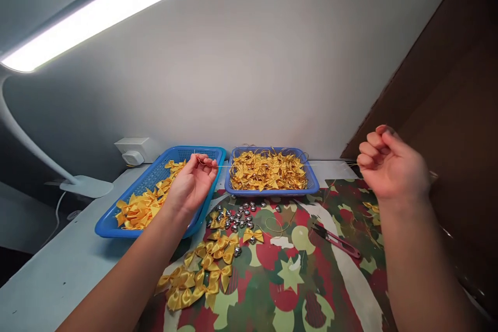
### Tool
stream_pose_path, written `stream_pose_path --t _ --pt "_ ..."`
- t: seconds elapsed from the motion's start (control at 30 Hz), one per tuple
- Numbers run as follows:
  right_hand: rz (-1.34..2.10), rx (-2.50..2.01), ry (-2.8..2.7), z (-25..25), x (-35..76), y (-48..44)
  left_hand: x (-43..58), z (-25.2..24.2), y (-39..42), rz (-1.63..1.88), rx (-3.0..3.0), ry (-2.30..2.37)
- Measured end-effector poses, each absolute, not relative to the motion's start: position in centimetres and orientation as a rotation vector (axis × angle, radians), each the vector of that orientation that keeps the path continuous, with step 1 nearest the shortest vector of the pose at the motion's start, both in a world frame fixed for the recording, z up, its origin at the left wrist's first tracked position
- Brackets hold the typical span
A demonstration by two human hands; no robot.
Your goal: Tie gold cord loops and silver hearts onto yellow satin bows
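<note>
A thin gold cord (pixel 268 165) runs taut and level between my hands, above the table. My left hand (pixel 193 181) pinches one end of it, in front of the blue baskets. On the right, my right hand (pixel 392 166) is curled in a fist round the other end, with a short tail showing behind it. Below lies a yellow satin bow (pixel 253 237) with a silver bell at its middle, near a loose loop of gold cord (pixel 280 229). Several silver bells (pixel 241 217) and a heap of yellow bows (pixel 206 275) lie on the patterned cloth.
A blue basket (pixel 101 228) of yellow bows stands at the left. A second basket (pixel 272 194) at the back holds corded bows. Thread snips (pixel 338 243) lie on the cloth at the right. A white desk lamp (pixel 87 187) stands far left; a brown panel (pixel 447 88) borders the right.
</note>
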State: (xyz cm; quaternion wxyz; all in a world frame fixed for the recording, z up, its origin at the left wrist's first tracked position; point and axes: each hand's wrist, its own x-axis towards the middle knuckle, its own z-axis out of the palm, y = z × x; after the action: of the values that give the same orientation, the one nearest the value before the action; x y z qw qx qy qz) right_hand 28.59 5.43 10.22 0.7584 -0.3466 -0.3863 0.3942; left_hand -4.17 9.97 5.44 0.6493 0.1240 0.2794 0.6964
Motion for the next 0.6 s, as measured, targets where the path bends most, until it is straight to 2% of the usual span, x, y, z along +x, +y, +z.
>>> stream_pose_path --t 0.27,0.6 --pt "0.992 -0.571 -0.552 10.5 27.8 5.4 -5.3 5.5 10.8 1.641 0.116 0.681" --pt "1.006 -0.49 -0.563 10.6 27.7 5.1 -6.3 5.7 11.3 1.665 0.14 0.765"
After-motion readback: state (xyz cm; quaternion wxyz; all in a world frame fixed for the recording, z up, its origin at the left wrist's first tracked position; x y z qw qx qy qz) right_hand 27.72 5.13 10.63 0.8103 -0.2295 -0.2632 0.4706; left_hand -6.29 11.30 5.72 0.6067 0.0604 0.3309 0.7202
